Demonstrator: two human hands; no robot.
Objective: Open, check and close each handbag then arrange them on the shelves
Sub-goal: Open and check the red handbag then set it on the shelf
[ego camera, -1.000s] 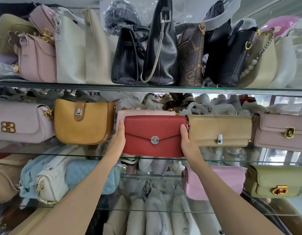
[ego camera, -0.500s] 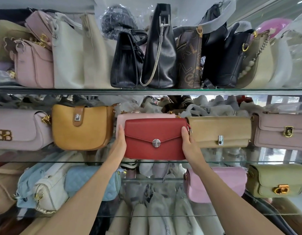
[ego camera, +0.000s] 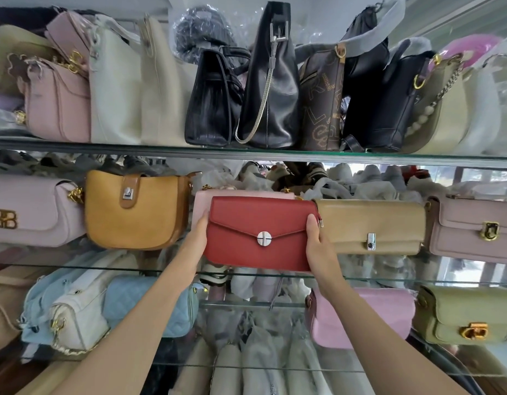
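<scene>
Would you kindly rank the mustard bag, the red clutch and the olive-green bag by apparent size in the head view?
1. Mustard bag, slightly larger.
2. Red clutch, gripped by the left hand and right hand; being nearer the camera, these two are unsure.
3. Olive-green bag, smallest.

2 bare forearms enter from the lower edge of the frame, with no sleeve in view. The left hand (ego camera: 196, 240) and the right hand (ego camera: 318, 246) wear no gloves. The nails that show are short and plain.
</scene>
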